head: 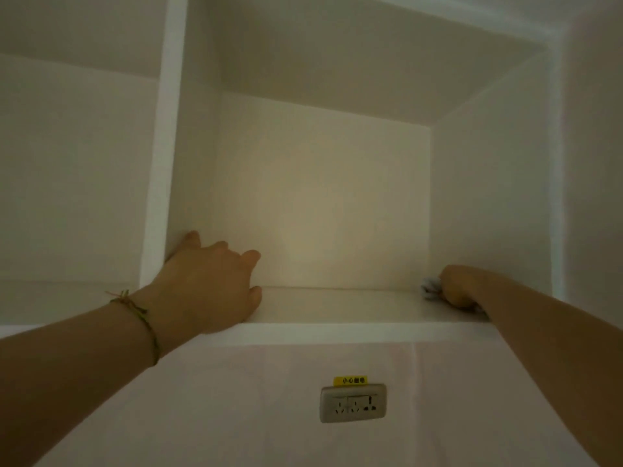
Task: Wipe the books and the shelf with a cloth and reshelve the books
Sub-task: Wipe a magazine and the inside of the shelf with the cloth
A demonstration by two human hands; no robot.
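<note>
View looks up into a white boxed shelf compartment point(337, 306), cream back panel, dim light. Left hand point(209, 284) lies flat at the compartment's front left corner, fingers spread and relaxed, palm on the shelf board, fingertips up near the left side wall; it grips nothing. A thin green braided cord bracelet point(143, 318) sits on that wrist. Right hand point(460, 286) is at the far right of the same board, close against the right side wall, fingers curled into a fist around a small crumpled white-grey cloth point(431, 287); only a bunched bit of the cloth pokes out on the left side of the fist, the rest hidden under the hand. Cloth and fist both sit on the shelf board; how hard it presses I can't tell. The two hands are well apart, bare board between them. No books show in this view. Below the shelf's front edge is a pale pinkish wall panel point(236, 399) with a grey rectangular multi-socket power outlet point(353, 402) and a small yellow warning sticker point(350, 380) touching its top edge; sticker text too blurred to read reliably. Another white compartment point(74, 163) lies left of the vertical divider.
</note>
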